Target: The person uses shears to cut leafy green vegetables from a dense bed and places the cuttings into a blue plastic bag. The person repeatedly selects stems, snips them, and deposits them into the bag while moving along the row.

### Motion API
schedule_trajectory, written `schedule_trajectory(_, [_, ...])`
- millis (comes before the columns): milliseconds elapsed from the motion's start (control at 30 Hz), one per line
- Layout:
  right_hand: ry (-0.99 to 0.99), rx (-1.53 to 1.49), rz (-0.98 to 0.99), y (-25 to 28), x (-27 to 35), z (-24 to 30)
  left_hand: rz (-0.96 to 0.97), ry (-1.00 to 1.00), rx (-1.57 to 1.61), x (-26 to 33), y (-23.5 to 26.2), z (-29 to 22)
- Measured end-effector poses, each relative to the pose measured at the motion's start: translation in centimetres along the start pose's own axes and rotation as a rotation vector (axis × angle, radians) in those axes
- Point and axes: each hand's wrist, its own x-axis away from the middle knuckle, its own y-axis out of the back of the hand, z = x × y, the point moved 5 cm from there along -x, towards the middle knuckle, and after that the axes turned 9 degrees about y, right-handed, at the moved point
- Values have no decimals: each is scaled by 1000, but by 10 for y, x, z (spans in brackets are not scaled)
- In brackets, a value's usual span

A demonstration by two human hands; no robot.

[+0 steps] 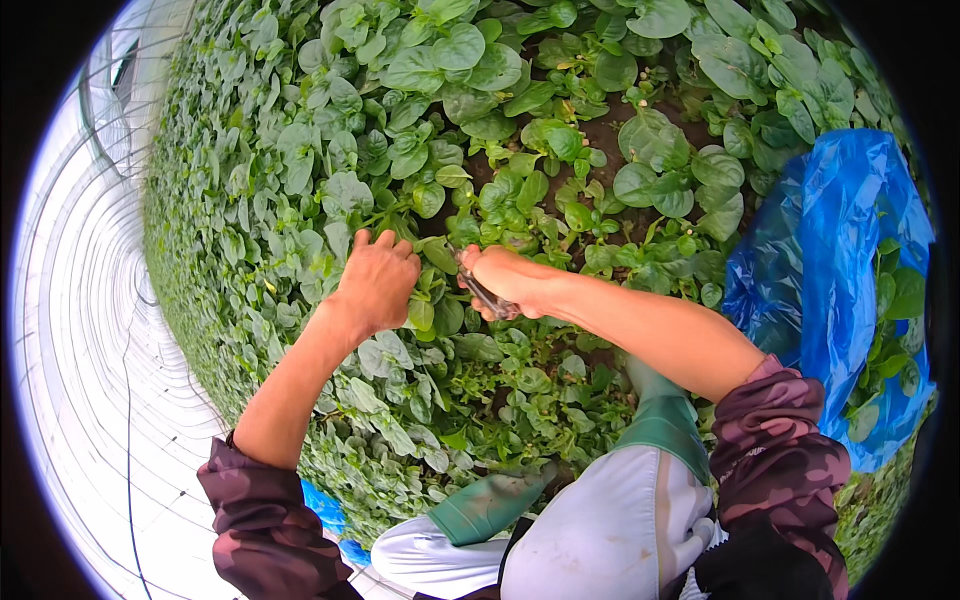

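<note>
Among leafy plants [410, 150], a dark tool [487, 295] is gripped by the right hand [508, 274]; the left hand's [378, 280] hold cannot be told.

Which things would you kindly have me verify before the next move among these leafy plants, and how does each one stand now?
1. Tool in hand: ok; the right hand grips a small dark tool.
2. Left hand at the leafy plants: ok; its fingers are among the leaves.
3. Left hand's hold on a stem: cannot tell; foliage and fingers hide it.
4. Hands gloved: not ok; both are bare.
5. Sleeves clear of the tool: ok; bunched near the elbows.
6. Blue bag at hand: ok; it's beside the right arm, probably reachable.
</note>
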Motion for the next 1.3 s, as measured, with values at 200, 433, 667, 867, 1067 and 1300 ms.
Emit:
schedule_trajectory(200, [210,102,-31,1,20,18,-221,206,352,31,-4,24])
schedule_trajectory(433, [76,189,122,-11,-24,50,98,456,512,2,-15,61])
schedule_trajectory(667, [62,276,104,-15,-48,53,183,520,528,-16,-45,77])
schedule_trajectory(867, [217,346,16,-4,-33,56,66,521,546,-4,-42,68])
schedule_trajectory(1067, [167,245,21,2,5,31,-229,531,490,51,-53,34])
schedule_trajectory(1300, [183,289,114,-22,-20,57,-175,517,375,35,-45,46])
